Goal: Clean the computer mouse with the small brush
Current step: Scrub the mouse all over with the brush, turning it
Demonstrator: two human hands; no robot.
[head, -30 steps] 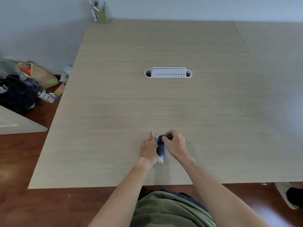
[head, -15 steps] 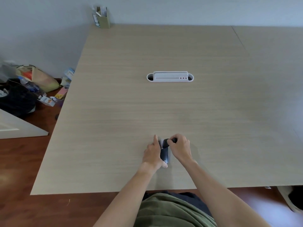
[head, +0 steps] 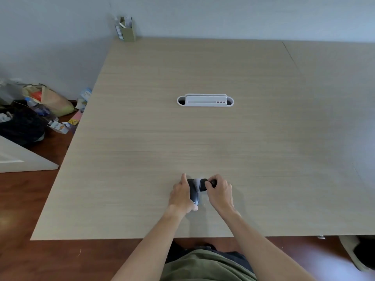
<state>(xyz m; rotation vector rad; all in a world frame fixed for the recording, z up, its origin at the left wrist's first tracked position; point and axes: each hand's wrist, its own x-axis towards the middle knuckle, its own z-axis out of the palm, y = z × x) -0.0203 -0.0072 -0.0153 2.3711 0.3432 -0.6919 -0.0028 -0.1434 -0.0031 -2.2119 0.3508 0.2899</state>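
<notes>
A dark computer mouse (head: pixel 194 194) lies on the wooden table (head: pixel 203 138) near its front edge. My left hand (head: pixel 181 196) grips the mouse from its left side, thumb along the near end. My right hand (head: pixel 220 191) holds a small black brush (head: pixel 204 184) by its handle. The brush's pale bristles rest against the far end of the mouse. Much of the mouse is hidden behind my left hand.
A white cable outlet tray (head: pixel 205 100) is set into the table's middle. An olive box (head: pixel 126 29) with papers stands at the far left corner. Bags and clutter (head: pixel 38 110) lie on the floor to the left. A shoe (head: pixel 359 254) sits at the lower right.
The brush has shifted from over the mouse's top toward its far end and right side. Both hands stay at the mouse. The camera tilted, so the scene sits lower in view.
</notes>
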